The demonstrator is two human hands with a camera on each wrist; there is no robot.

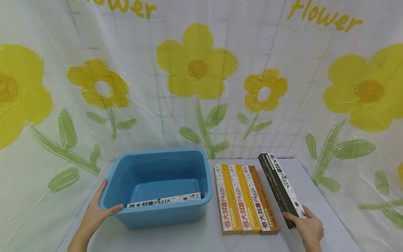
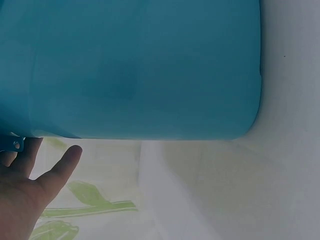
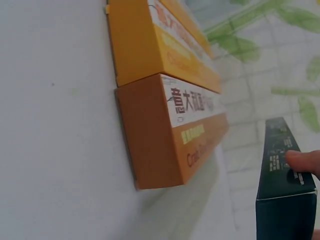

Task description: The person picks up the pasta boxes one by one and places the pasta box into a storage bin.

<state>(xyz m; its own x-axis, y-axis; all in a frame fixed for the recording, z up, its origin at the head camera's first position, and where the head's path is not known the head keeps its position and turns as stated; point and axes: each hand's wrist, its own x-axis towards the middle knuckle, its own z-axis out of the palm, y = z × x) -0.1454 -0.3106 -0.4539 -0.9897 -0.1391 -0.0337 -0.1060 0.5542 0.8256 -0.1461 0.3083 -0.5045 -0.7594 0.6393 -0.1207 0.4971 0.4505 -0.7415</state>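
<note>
A blue plastic basin (image 1: 163, 215) stands on the left of the table, with a pasta box (image 1: 163, 201) lying inside along its near wall. My left hand (image 1: 94, 211) rests at the basin's near left corner, fingers spread and fairly straight against the rim; in the left wrist view, the hand (image 2: 30, 185) shows beside the basin's wall (image 2: 140, 70). With thumb and fingers, my right hand (image 1: 308, 225) grips the near end of a black pasta box (image 1: 280, 189). In the right wrist view, the thumb (image 3: 302, 162) presses on this dark box (image 3: 285, 170).
Two yellow chicken curry pasta boxes (image 1: 234, 203) and one brown-orange box (image 1: 266, 203) lie side by side between the basin and the black box. Behind the table (image 1: 170, 241) hangs a white curtain (image 1: 145, 115) printed with yellow flowers.
</note>
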